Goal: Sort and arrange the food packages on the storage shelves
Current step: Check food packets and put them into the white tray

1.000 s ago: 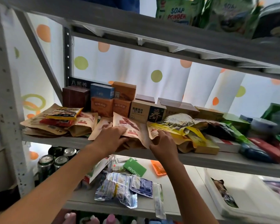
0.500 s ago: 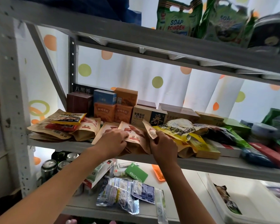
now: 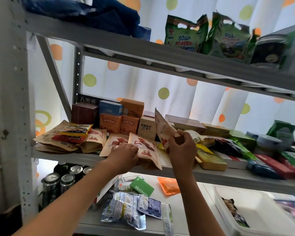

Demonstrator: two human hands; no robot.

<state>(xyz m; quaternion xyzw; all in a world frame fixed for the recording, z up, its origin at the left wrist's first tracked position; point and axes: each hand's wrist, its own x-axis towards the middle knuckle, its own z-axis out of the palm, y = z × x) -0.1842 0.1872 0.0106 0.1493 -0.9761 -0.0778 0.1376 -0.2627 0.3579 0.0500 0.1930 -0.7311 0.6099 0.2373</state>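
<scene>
Right hand (image 3: 181, 147) grip pinches a kraft pouch (image 3: 163, 128) lifted upright off the middle shelf (image 3: 228, 178), just right of the flat kraft pouches (image 3: 143, 147) near that shelf's front edge, where left hand (image 3: 124, 155) rests, fingers curled over them, grip unclear.

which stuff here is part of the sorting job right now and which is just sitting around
In the job:
- right hand gripping a raised kraft pouch
- left hand resting on flat kraft pouches
- middle shelf

Lying about:
- soap powder bags on the top shelf
- drink cans below
- green card
- foil sachets
</scene>
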